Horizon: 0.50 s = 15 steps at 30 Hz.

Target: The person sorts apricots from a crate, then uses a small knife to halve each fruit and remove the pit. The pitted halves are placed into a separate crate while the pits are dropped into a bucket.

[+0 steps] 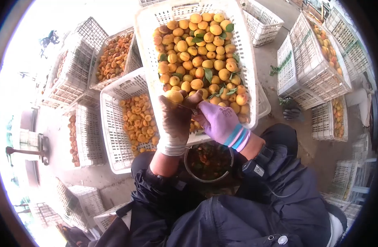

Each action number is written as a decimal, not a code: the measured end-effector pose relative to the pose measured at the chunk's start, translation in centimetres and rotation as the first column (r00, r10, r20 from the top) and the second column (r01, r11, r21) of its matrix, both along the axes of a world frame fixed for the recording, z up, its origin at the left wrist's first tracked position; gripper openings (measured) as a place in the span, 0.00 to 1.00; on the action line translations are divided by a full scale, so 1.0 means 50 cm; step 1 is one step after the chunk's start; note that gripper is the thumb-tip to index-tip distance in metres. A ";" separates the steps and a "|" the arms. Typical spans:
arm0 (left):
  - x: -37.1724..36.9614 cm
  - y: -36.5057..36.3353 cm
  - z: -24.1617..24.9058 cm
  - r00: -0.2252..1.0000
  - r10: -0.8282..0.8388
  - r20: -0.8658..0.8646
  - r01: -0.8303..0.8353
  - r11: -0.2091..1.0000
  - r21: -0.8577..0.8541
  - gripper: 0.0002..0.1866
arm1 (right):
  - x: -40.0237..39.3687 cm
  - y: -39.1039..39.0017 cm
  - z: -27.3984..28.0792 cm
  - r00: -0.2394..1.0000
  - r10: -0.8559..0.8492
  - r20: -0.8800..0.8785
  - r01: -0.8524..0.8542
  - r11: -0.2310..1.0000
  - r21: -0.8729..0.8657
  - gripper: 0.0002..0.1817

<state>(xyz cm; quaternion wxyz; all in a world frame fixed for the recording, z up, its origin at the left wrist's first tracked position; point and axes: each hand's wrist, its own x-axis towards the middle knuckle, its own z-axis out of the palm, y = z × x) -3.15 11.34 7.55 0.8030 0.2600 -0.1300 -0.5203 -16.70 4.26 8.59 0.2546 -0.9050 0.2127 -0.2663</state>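
A white plastic crate [247, 53] full of whole yellow-orange apricots with some green leaves stands in front of me. Over its near left corner, my left hand [175, 119], in a dirty brown and white glove, holds an apricot [173, 96] between its fingers. My right hand [219, 120], in a purple glove with blue bands at the cuff, is closed on a small thin metal tool [194, 111] that points toward that apricot. Part of the tool is hidden by the fingers. Below both hands, between my knees, sits a round bucket [187, 161] with dark contents.
To the left, a white crate [109, 136] holds halved apricots; another crate [91, 78] of halves stands behind it. Further crates [90, 142] line the left side. Stacked crates [298, 78] with fruit stand at the right, near a dark glove [292, 114] on the floor.
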 end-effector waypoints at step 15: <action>-0.039 0.017 0.012 0.347 0.069 0.935 -0.405 0.910 0.083 0.32 | 0.015 -0.009 0.044 0.858 -0.040 0.512 -0.252 0.835 0.488 0.14</action>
